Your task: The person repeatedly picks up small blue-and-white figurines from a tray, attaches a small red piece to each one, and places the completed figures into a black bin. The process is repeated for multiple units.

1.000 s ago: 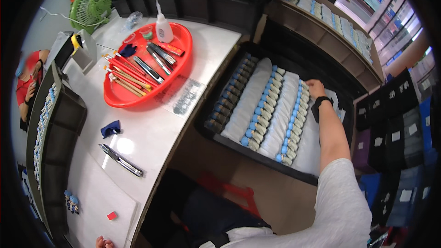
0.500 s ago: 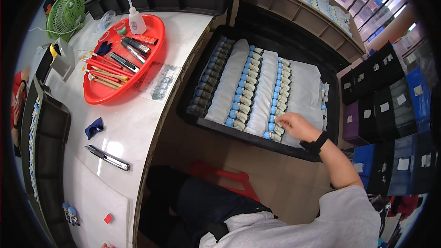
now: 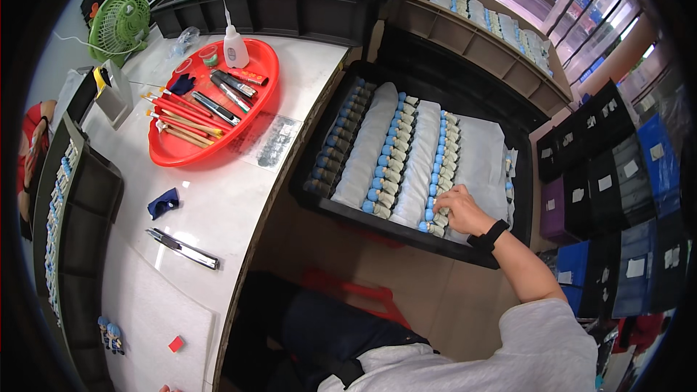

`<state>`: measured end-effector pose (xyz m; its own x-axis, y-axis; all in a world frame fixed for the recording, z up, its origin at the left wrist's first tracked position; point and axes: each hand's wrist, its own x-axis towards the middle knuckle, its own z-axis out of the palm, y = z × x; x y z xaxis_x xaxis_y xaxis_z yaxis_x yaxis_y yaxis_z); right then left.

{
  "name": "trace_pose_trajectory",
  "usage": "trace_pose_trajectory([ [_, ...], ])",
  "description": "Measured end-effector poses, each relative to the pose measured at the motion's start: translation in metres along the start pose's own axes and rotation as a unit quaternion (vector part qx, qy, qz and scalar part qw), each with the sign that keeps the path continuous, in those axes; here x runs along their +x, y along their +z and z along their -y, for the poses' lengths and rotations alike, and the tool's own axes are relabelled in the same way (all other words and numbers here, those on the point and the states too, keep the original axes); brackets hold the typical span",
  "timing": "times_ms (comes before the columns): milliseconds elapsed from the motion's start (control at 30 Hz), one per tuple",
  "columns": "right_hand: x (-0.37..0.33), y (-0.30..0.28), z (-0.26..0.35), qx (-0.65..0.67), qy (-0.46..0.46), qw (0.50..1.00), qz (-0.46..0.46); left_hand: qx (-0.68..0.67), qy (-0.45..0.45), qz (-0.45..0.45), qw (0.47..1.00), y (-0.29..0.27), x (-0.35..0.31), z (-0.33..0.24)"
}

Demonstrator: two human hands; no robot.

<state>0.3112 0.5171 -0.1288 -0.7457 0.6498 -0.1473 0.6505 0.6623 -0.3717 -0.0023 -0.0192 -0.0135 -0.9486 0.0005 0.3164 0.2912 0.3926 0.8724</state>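
Note:
My right hand (image 3: 465,212), with a black band on its wrist, reaches into the black crate (image 3: 406,234). Its fingers are bent together on a small blue-headed figurine (image 3: 441,212) near the front end of a row; the fingers partly cover it. Other rows of such figurines (image 3: 392,163) with pale bodies lie between strips of white padding (image 3: 417,160). Only the fingertips of my left hand (image 3: 167,389) show at the lower edge, beside a white foam sheet (image 3: 156,312). Two figurines (image 3: 110,334) and a small red block (image 3: 176,344) lie on that sheet.
On the white table, a red tray (image 3: 156,152) holds brushes, cutters and a white squeeze bottle (image 3: 234,49). A utility knife (image 3: 183,248) and a dark blue cloth (image 3: 163,204) lie nearer. Dark crates (image 3: 91,225) stand left and behind; stacked bins (image 3: 602,189) stand right.
My right hand has closed in on the row, its fingers now down among the figurines. The whole view has shifted slightly, with the table things appearing further right and lower.

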Motion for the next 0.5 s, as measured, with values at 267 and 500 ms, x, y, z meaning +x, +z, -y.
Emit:
trace_pose_trajectory([
  [267, 0.0092, -0.0032, -0.0016, -0.021, 0.012, 1.000, 0.014, -0.014, 0.007, -0.001, 1.000, -0.0013, 0.0011, 0.0047],
  [500, 0.0062, -0.0016, 0.0034, -0.020, 0.008, 1.000, 0.001, -0.009, 0.020, 0.004, 1.000, -0.0022, 0.0013, 0.0044],
])
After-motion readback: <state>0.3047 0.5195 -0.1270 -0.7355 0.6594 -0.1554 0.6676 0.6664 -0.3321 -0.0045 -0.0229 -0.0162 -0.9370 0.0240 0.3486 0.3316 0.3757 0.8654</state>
